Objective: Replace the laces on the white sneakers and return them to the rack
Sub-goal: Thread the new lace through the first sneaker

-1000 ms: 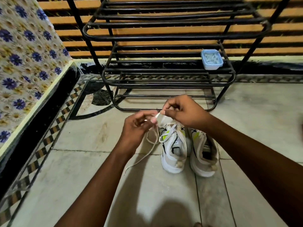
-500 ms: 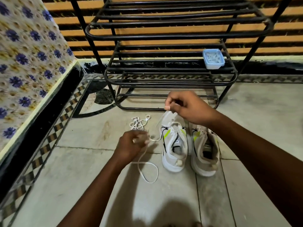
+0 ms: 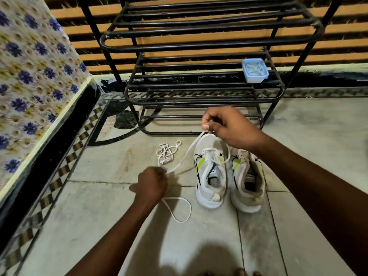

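Centre frame: left hand (image 3: 152, 184) grips a white lace (image 3: 179, 164) in its fist; right hand (image 3: 229, 126) pinches the lace's upper end above the nearer white sneaker (image 3: 211, 172).

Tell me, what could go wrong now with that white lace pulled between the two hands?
1. The white flat lace runs taut from the left hand to the right hand; neither steadies the white mesh sneaker it threads, so a tug might tip it.
2. Its slack loop on the grey tiled floor could tangle with the loose bundled white lace nearby.
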The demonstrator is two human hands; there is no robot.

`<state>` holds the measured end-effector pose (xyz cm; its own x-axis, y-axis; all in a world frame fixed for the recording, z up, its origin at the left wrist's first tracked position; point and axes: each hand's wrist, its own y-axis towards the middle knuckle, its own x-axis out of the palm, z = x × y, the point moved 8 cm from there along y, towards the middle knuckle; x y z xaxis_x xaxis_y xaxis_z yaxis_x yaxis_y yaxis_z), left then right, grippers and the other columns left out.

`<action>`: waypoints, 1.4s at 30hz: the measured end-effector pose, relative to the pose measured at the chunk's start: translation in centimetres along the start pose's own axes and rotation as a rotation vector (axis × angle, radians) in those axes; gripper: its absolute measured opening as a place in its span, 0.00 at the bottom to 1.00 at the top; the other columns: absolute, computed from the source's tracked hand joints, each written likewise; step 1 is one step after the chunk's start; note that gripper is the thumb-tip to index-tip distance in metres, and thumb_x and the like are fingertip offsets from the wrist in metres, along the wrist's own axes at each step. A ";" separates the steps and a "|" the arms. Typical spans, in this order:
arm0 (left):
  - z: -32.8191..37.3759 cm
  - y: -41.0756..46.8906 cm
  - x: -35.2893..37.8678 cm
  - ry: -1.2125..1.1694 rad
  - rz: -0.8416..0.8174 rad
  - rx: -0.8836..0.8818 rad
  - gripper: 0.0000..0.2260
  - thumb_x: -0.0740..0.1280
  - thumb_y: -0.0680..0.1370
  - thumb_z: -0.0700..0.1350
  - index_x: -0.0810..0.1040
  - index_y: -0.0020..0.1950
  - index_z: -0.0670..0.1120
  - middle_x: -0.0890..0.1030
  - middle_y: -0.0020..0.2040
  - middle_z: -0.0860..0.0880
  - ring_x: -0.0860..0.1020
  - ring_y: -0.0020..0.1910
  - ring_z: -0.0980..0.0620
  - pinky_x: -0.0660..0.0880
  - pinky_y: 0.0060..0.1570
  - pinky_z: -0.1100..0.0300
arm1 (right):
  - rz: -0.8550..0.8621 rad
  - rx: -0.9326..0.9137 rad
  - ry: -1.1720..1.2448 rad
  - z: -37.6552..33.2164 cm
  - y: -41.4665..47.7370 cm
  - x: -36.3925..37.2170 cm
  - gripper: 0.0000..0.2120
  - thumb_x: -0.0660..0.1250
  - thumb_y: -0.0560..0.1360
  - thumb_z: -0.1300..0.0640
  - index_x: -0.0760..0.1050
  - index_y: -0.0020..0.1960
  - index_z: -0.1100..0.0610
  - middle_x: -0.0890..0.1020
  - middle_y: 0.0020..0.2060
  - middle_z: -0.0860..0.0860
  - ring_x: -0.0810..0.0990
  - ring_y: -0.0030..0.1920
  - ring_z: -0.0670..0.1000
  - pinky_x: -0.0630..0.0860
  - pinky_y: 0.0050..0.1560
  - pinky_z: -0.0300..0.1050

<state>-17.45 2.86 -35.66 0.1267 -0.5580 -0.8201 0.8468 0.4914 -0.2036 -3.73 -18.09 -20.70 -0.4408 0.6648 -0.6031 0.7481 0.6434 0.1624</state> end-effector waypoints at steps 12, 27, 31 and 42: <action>2.1 -0.3 1.8 -0.146 -0.234 0.180 0.11 0.68 0.78 0.55 0.82 0.36 0.60 0.78 0.31 0.55 0.81 0.39 0.47 0.78 0.46 0.51 | 0.046 0.021 0.030 1.2 -0.6 -2.4 0.04 0.69 0.78 0.62 0.81 0.45 0.56 0.81 0.34 0.46 0.78 0.35 0.39 0.73 0.38 0.36; 7.7 -0.7 1.0 -0.273 -0.176 0.311 0.16 0.66 0.84 0.44 0.81 0.36 0.50 0.81 0.31 0.54 0.78 0.32 0.58 0.73 0.44 0.55 | 0.062 0.003 0.055 1.5 -2.1 -0.5 0.05 0.69 0.78 0.64 0.82 0.46 0.57 0.83 0.36 0.47 0.78 0.35 0.41 0.72 0.40 0.36; 6.7 -0.6 1.7 -0.318 -0.189 0.167 0.02 0.74 0.79 0.49 0.84 0.47 0.52 0.85 0.40 0.57 0.82 0.41 0.59 0.79 0.50 0.54 | 0.055 0.045 0.008 2.8 -3.0 0.7 0.07 0.68 0.78 0.64 0.83 0.46 0.56 0.85 0.39 0.49 0.82 0.38 0.48 0.80 0.42 0.48; 11.8 -0.9 -0.3 -0.914 -0.119 0.204 0.06 0.70 0.82 0.40 0.81 0.53 0.36 0.81 0.36 0.52 0.74 0.27 0.61 0.68 0.30 0.68 | 0.225 -0.069 -0.032 1.8 -3.3 1.1 0.05 0.69 0.77 0.63 0.83 0.49 0.56 0.83 0.43 0.47 0.81 0.45 0.48 0.78 0.46 0.49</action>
<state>-12.19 -5.33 -28.97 0.3159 -0.9477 -0.0448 0.9435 0.3188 -0.0904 -5.79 -20.12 -23.28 -0.2503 0.7827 -0.5698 0.7896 0.5057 0.3477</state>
